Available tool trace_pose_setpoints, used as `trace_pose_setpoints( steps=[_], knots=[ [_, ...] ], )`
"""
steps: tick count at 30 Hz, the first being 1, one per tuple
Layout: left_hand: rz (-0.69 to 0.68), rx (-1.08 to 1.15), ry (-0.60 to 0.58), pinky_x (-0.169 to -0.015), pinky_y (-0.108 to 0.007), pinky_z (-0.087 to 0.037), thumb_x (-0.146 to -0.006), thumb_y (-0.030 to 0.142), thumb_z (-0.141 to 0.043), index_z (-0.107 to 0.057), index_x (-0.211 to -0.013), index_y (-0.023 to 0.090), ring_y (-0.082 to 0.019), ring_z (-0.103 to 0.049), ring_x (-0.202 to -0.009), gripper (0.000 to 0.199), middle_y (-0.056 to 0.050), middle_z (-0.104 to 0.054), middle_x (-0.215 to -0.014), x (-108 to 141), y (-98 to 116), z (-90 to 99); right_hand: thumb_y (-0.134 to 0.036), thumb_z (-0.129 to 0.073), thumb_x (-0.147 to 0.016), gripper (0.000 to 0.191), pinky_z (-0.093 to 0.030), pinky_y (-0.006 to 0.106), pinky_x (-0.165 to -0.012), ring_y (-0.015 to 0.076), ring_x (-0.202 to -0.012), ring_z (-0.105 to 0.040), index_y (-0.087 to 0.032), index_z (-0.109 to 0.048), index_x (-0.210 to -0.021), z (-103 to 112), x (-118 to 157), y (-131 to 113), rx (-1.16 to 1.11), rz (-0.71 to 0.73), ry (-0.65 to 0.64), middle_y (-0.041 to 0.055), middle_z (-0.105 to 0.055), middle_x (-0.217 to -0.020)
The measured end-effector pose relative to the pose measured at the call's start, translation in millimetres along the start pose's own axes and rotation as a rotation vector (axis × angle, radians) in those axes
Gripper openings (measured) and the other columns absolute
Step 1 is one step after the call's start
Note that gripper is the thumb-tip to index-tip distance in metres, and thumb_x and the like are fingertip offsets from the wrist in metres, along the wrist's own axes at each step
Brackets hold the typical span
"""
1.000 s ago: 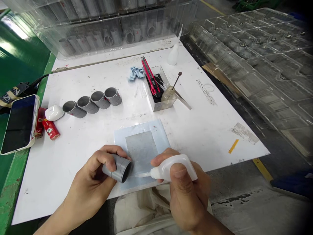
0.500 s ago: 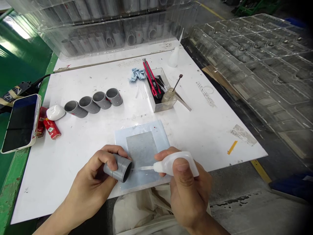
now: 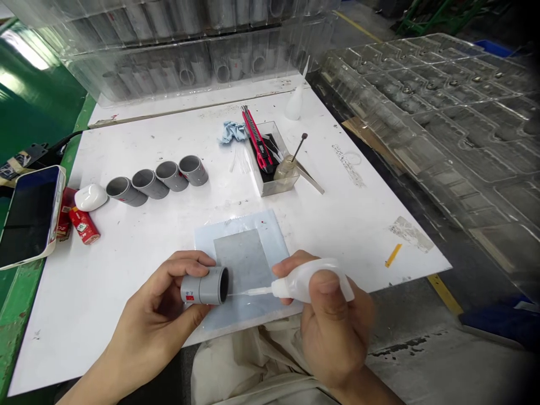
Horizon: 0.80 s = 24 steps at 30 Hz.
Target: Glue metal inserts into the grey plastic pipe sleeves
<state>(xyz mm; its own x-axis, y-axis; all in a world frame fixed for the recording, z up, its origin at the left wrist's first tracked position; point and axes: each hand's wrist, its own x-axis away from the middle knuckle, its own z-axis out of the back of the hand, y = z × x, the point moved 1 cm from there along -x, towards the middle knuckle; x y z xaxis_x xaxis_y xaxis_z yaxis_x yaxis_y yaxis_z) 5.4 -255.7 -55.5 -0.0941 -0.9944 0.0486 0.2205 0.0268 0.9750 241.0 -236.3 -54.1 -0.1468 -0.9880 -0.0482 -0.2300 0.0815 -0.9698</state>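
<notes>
The left hand (image 3: 154, 304) has a closed grip around a grey plastic pipe coupling (image 3: 205, 286), held on its side over a pale blue sheet (image 3: 274, 242). The right hand (image 3: 333, 320) grips a white squeeze bottle (image 3: 312, 281), its thin nozzle (image 3: 253, 292) ending just beside the coupling's open end. Four more couplings (image 3: 171, 176) lie in a row on the worktop (image 3: 84, 315).

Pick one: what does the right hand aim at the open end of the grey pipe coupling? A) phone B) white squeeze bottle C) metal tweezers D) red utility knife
B. The right hand grips a white plastic squeeze bottle, its thin nozzle pointing into the end of the grey pipe coupling.
</notes>
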Motion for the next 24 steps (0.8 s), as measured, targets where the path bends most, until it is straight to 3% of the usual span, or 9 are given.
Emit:
trace_pose_setpoints(
  steps=[7,15,24],
  knots=[
    [-0.007,-0.010,0.008,-0.095,-0.015,-0.060,-0.100,0.008,-0.073,-0.070,-0.122,0.036,-0.016,-0.067,-0.127,0.036,-0.004,-0.068,-0.133,0.6,1.1,0.4,-0.048,-0.062,-0.109,0.036,-0.053,0.029,-0.061,0.0159,-0.064,-0.066,-0.026,-0.086,-0.094,-1.1,-1.1,3.0,0.029,-0.031,-0.036,0.0008,-0.073,-0.073],
    [-0.012,-0.017,-0.001,-0.090,-0.015,-0.060,-0.100,0.008,-0.073,-0.070,-0.122,0.037,-0.016,-0.070,-0.122,0.037,-0.003,-0.069,-0.132,-1.7,3.8,-0.3,-0.047,-0.062,-0.109,0.037,-0.055,0.029,-0.059,0.0175,-0.065,-0.070,-0.024,-0.086,-0.094,-1.7,0.5,4.4,0.115,-0.007,0.022,0.0027,-0.076,-0.075],
    [-0.015,-0.013,0.003,-0.096,-0.012,-0.058,-0.097,0.005,-0.074,-0.072,-0.120,0.037,-0.013,-0.070,-0.122,0.040,-0.002,-0.070,-0.130,-1.8,4.8,-0.4,-0.048,-0.062,-0.110,0.038,-0.056,0.029,-0.059,0.0178,-0.066,-0.070,-0.024,-0.086,-0.093,-3.9,0.4,5.9,0.133,0.019,0.094,0.0028,-0.077,-0.076]
  ],
)
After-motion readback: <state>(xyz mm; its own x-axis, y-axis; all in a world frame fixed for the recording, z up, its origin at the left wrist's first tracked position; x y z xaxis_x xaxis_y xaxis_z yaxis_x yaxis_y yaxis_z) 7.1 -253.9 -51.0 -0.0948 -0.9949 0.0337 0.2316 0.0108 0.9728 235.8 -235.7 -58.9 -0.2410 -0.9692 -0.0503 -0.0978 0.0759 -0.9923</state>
